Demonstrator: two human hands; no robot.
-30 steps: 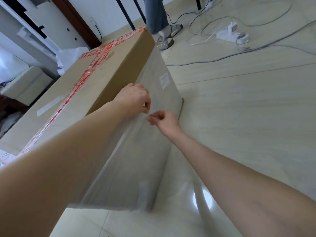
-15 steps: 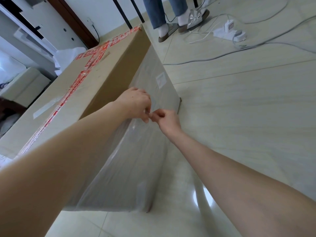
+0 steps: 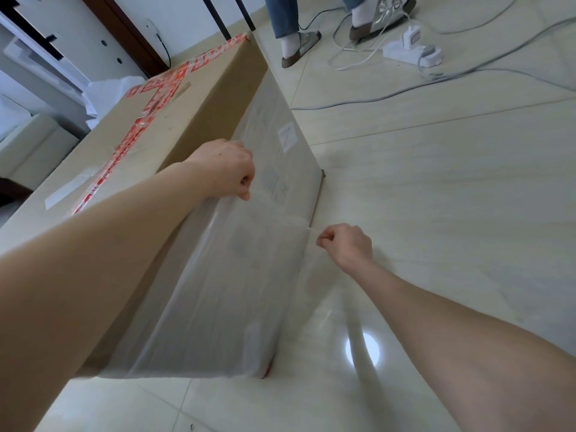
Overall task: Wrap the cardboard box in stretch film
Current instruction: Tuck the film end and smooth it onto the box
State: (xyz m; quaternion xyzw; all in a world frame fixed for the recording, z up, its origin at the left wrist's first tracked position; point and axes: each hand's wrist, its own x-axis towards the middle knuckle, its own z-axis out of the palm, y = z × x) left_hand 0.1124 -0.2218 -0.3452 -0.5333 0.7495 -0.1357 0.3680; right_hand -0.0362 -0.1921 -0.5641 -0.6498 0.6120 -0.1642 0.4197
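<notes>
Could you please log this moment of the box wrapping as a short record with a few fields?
box: large cardboard box on the tiled floor, red tape along its top
film: stretch film covers the box's near side
left hand: left hand pinches the film at the box's upper edge
right hand: right hand pinches a film edge, held off the box's side
background: another person's feet, power strip, cables

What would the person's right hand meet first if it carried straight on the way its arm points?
Probably the film-covered side of the cardboard box; the right hand is already pinching stretch film just off it.
</notes>
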